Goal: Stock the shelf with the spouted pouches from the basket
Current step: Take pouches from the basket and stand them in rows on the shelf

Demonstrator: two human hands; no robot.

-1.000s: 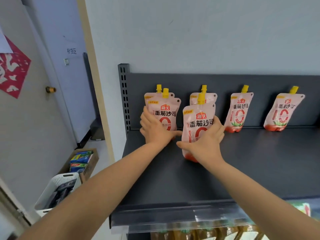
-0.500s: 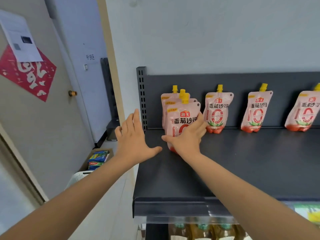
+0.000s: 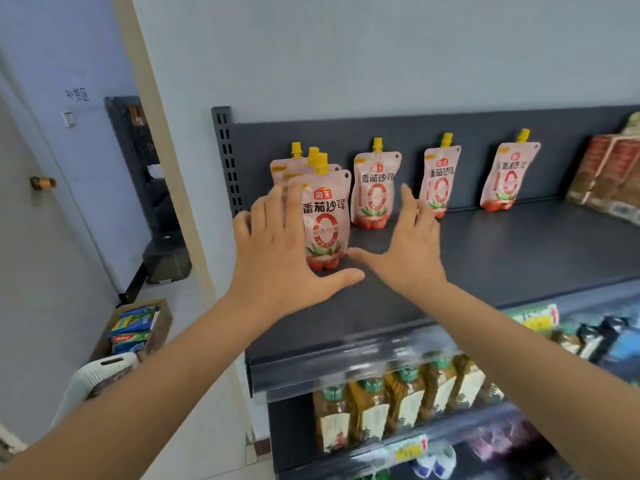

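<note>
Six spouted pouches (image 3: 325, 216) stand on the shelf (image 3: 519, 258); left hand (image 3: 277, 258) and right hand (image 3: 408, 251) spread, empty.

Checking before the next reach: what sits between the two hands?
In the head view, the front spouted pouch stands upright between the left hand and the right hand, on the shelf.

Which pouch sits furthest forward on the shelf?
The front pouch of the leftmost row, three deep, between the left hand and right hand; the three pouches to its right stand singly, further back.
</note>
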